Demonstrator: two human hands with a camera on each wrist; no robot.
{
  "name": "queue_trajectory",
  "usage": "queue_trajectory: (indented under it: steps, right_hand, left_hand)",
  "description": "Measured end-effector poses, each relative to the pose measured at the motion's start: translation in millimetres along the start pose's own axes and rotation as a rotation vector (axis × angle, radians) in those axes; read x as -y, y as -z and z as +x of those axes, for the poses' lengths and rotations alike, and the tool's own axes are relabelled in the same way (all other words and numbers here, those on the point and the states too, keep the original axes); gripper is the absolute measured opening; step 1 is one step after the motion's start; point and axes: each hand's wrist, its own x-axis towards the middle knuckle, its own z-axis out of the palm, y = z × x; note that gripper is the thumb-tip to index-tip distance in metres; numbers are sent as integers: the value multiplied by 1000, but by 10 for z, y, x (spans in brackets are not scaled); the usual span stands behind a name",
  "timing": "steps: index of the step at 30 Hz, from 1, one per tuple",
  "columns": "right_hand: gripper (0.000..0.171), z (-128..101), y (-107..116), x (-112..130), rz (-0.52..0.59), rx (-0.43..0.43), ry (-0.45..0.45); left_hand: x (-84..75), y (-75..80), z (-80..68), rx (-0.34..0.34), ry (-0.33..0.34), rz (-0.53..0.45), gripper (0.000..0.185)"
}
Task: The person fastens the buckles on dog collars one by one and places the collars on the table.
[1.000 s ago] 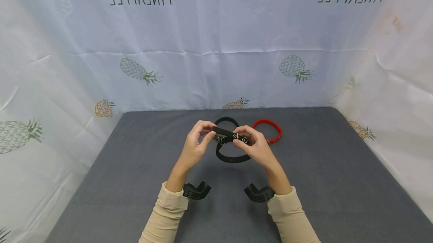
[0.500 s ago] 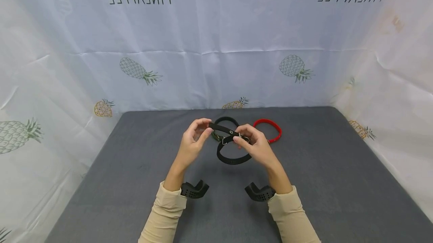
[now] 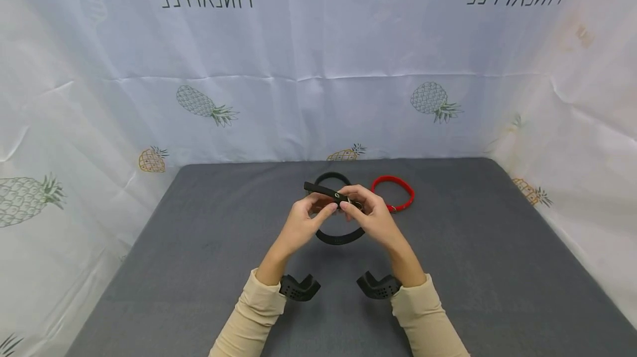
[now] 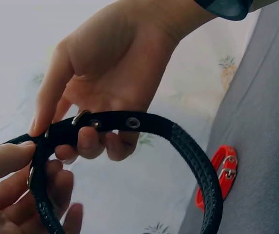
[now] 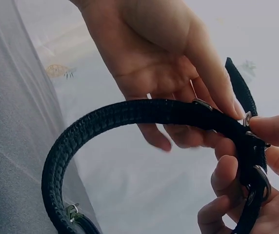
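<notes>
Both hands hold a black buckled collar point(image 3: 339, 240) above the table, its loop hanging below the fingers. My left hand point(image 3: 301, 224) pinches the collar beside the metal fittings, thumb and finger close to the other hand's. Just right of it, my right hand point(image 3: 375, 216) pinches the same part near the buckle. The strap's pointed tip point(image 5: 240, 80) sticks out free, past the left fingers in the head view. Metal-rimmed holes point(image 4: 132, 123) and a metal ring point(image 5: 264, 181) show on the band. Fingers partly hide the buckle.
Behind the hands, another black collar point(image 3: 332, 174) lies on the grey table point(image 3: 224, 235), partly covered by them. A red collar point(image 3: 412, 194) lies to its right. A white curtain point(image 3: 298, 114) printed with pineapples hangs behind. Both wrists carry black mounts point(image 3: 299, 288).
My left hand first drew the strap end slightly left, then let go of that end and moved right, gripping beside my right hand. My right hand has stayed nearly in place.
</notes>
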Motion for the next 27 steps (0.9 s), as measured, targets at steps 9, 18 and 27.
queue_trajectory:
  steps: [9, 18, 27]
  right_hand:
    - [26, 9, -3, 3, 41, 33, -10]
    - [30, -5, 5, 19, 84, 58, -28]
    - [30, -1, 18, 21, 124, 95, -16]
  left_hand:
    - [-19, -37, 9, -36, 72, -56, 24]
    - [-1, -34, 9, -44, 74, -95, 22]
    - [-23, 20, 13, -7, 4, -192, 21]
